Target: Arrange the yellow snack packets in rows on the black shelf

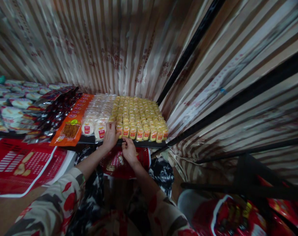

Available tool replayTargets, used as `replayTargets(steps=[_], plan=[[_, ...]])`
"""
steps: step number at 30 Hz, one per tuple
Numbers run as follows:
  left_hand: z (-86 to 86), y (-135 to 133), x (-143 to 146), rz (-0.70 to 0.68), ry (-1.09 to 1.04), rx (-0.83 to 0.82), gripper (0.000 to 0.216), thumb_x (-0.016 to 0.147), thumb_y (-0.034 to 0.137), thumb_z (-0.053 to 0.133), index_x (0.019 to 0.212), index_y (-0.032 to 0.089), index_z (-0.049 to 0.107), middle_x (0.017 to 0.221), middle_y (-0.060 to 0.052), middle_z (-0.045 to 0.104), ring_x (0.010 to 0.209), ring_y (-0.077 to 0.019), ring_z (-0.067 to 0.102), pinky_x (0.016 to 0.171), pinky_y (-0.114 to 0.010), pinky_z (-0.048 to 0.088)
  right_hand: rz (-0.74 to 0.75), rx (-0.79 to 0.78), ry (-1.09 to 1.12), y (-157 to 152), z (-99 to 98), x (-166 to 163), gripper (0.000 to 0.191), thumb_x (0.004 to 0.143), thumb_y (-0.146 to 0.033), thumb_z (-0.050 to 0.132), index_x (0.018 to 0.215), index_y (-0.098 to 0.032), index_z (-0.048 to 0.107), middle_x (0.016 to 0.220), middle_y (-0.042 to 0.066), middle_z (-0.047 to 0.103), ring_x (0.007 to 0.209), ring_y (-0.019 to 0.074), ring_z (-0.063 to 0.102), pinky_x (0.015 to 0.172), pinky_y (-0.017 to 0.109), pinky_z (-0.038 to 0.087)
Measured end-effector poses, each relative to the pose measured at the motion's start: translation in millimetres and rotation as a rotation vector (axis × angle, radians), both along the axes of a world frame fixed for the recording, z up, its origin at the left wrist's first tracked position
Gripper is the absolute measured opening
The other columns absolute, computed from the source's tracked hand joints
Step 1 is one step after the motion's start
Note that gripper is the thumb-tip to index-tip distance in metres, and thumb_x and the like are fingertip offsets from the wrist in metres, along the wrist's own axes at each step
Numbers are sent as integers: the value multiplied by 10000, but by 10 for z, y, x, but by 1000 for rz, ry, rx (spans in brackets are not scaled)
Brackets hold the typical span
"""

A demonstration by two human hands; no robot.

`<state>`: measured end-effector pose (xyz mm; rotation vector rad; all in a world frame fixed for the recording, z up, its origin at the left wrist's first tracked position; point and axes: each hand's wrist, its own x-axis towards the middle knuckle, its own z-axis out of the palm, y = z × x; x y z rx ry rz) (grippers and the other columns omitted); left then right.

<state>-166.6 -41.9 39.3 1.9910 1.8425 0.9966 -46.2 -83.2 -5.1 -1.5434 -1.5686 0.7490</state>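
A block of small yellow snack packets lies in rows on a black shelf. Beside them, to the left, sit white round packets in clear wrap. My left hand rests at the front row where the white and yellow packets meet, fingers curled on a packet edge. My right hand is just below the shelf's front edge, fingers bent up toward the yellow front row. Whether the right hand grips anything is hidden.
An orange snack bag, dark wrapped packs and pale packets fill the shelf to the left. A red basket sits under the hands. Red cartons lie at left. Striped sheeting and black shelf bars close in the right side.
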Motion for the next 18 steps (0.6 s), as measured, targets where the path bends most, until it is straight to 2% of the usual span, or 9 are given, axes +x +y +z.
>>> replayTargets(steps=[6,11,15,18], plan=[[-73,-128,53,23,171,-62,541,807,200,552,1314,185,363,1177,-142,400,1057,-270,520,782,-352,501,15,26,13,5,-63,9,386,763,-97,435,1078,-225,617,1033,46,585,943,155,559,885,292,466],[-84,-131,43,41,225,-72,541,827,236,529,1341,208,363,1166,-134,408,1035,-266,526,746,-330,501,-1,66,189,-148,-142,49,339,787,-139,414,1049,-209,617,971,38,614,828,131,597,791,260,498],[-36,-186,34,52,176,-75,598,822,271,548,1372,200,324,1144,-136,418,1020,-269,525,754,-336,494,-51,-20,343,-335,-289,131,291,784,-186,433,1005,-189,622,911,39,640,704,116,605,687,235,502],[-34,-289,46,60,86,-1,500,853,269,493,1331,179,378,1152,-132,441,1079,-256,493,848,-333,463,-126,-175,382,-419,-481,251,253,777,-201,450,952,-173,630,817,26,652,682,122,596,683,240,491]])
